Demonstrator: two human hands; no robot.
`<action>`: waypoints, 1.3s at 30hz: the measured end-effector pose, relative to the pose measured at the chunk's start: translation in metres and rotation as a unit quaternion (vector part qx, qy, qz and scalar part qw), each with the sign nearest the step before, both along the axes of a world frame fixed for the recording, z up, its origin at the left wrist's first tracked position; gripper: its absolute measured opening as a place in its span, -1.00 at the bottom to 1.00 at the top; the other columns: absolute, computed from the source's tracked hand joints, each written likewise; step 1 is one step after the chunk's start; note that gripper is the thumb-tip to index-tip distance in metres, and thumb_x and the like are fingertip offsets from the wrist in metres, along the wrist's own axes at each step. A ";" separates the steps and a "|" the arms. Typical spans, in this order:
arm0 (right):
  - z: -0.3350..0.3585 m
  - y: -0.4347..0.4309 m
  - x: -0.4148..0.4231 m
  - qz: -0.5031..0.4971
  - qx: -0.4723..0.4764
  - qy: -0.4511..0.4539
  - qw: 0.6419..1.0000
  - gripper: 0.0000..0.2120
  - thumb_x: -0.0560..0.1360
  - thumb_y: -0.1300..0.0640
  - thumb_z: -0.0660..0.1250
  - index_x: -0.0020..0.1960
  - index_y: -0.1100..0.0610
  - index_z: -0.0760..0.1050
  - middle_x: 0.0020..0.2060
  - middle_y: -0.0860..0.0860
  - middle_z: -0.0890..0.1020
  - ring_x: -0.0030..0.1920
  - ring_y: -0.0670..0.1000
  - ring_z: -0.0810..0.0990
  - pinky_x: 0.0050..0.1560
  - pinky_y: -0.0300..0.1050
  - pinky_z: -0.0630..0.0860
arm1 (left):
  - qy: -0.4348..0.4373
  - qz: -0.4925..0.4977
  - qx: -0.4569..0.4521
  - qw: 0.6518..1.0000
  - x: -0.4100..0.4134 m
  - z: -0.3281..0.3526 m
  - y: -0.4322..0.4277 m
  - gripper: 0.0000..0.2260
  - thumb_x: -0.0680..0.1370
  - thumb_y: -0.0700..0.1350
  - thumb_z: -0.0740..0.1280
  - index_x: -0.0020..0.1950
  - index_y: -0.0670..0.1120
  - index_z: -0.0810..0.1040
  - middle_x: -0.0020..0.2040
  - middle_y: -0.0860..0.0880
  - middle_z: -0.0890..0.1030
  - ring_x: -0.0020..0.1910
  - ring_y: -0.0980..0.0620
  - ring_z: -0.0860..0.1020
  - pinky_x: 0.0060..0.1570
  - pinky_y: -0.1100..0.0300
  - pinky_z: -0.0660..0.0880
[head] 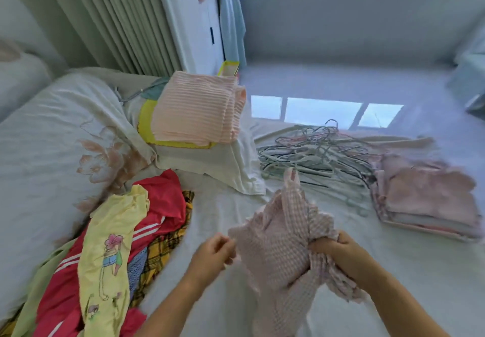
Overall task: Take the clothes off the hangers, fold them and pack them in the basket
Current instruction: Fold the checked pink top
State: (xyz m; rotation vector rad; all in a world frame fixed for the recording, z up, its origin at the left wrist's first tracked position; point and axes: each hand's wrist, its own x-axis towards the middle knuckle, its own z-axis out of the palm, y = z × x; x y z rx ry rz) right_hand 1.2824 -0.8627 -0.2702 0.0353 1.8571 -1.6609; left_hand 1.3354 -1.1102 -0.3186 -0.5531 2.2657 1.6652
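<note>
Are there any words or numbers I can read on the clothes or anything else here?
None can be read.
The yellow garment bears only a cartoon drawing of figures, no letters.
The pink checked garment, held by the left hand and right hand, shows no label.

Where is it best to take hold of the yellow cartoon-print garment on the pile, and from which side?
Take the yellow cartoon-print garment at its upper end, near the red garment, coming from above. It lies on top of the pile, long and draped, so lifting that free end should peel it off cleanly.
</note>
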 end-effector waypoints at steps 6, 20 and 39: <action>0.087 0.028 0.005 0.123 0.077 0.135 0.980 -0.47 0.12 -0.09 0.33 -0.10 0.29 0.56 -0.17 0.05 0.58 -0.11 -0.03 0.53 0.02 0.01 0.49 | 0.076 -0.031 0.027 0.996 -0.053 0.112 0.035 0.08 0.02 0.60 0.22 0.37 -0.02 0.31 0.20 0.13 0.40 0.23 0.14 0.39 0.12 0.30 0.28; 0.202 0.134 -0.013 -0.043 0.214 0.267 0.939 -0.68 0.55 0.00 0.23 -0.03 0.26 0.56 -0.21 0.18 0.59 -0.21 0.06 0.57 -0.17 -0.13 0.46 | 0.222 -0.076 0.070 0.969 -0.090 0.268 0.049 -0.87 0.51 -0.10 0.34 -0.12 -0.16 0.58 -0.29 -0.03 0.63 -0.27 0.00 0.58 -0.31 0.25 0.53; 0.301 0.138 -0.056 -0.035 0.404 0.462 0.789 -0.55 0.46 -0.27 0.20 0.18 0.02 0.42 0.01 -0.07 0.52 -0.02 -0.01 0.50 -0.01 -0.09 0.38 | 0.264 -0.142 -0.276 0.913 -0.099 0.369 -0.013 -0.64 0.48 0.14 0.30 -0.09 -0.15 0.65 -0.41 -0.05 0.52 -0.42 0.07 0.44 -0.33 0.23 0.32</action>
